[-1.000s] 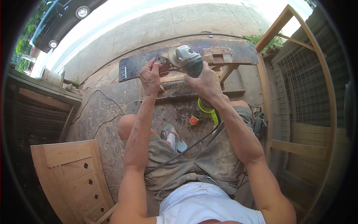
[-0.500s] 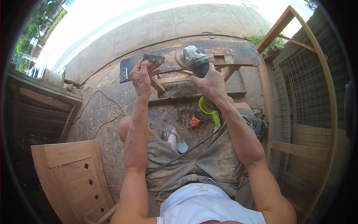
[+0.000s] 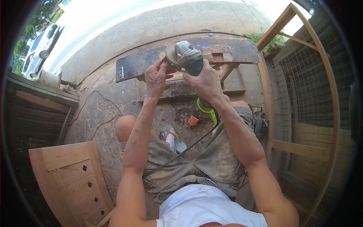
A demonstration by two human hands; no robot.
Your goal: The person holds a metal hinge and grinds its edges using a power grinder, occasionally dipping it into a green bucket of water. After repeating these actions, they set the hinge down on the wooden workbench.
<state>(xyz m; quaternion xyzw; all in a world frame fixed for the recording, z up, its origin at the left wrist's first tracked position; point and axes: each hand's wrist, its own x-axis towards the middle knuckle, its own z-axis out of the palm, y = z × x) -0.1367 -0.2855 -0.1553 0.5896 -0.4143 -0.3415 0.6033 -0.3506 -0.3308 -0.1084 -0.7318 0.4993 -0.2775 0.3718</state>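
My right hand [image 3: 204, 80] is wrapped round the body of an angle grinder [image 3: 190, 56], whose round disc [image 3: 172, 53] faces left. Beside the disc, my left hand [image 3: 155, 78] pinches a small dark carved piece [image 3: 170, 67], mostly hidden behind the fingers and the disc. The piece is at the disc's lower edge; whether they touch cannot be made out. Both hands are above the near edge of a low dark wooden bench [image 3: 136, 63]. The grinder's cord runs down across my lap.
A carved wooden panel [image 3: 72, 170] leans at the lower left. A tall wooden frame [image 3: 266, 94] stands at the right. On the ground lie a green-handled item [image 3: 206, 109] and a red-yellow object [image 3: 193, 120]. A white car [image 3: 39, 51] is on the road.
My left hand has moved right with the dark piece, and the grinder has moved left, bringing disc and piece together. The view has shifted slightly, and a white car has appeared at the upper left.
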